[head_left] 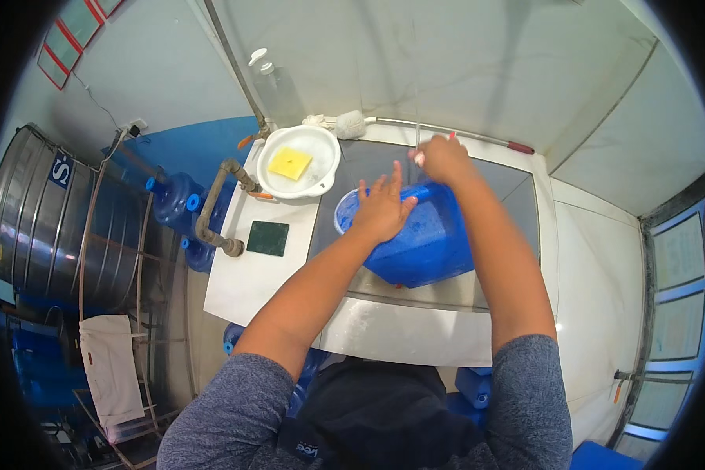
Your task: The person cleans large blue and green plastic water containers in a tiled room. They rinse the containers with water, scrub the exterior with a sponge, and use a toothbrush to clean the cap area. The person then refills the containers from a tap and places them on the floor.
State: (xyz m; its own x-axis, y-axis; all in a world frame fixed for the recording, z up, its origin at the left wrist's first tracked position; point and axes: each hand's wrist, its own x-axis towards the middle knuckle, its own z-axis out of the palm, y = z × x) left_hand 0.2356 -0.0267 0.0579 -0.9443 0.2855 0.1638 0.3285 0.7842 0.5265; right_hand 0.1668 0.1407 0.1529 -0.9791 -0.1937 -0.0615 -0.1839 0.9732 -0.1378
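A translucent blue plastic water container (424, 239) lies tilted in the grey sink (509, 184) in front of me. My left hand (382, 210) rests on its upper left side, with the fingers spread. Beyond its far edge, my right hand (445, 160) is closed and slightly blurred. Small whitish and red bits show at its fingers, but what it grips is too small to make out. A thin pale line (417, 110) rises just beside these fingers against the wall.
Left of the sink, a white basin (327, 186) holds a yellow sponge (290, 163). A dark green scouring pad (268, 238) lies nearer me, beside a pipe with a valve (210, 231). Behind the sink rests a long-handled brush (462, 135). Blue water jugs (176, 200) stand at left.
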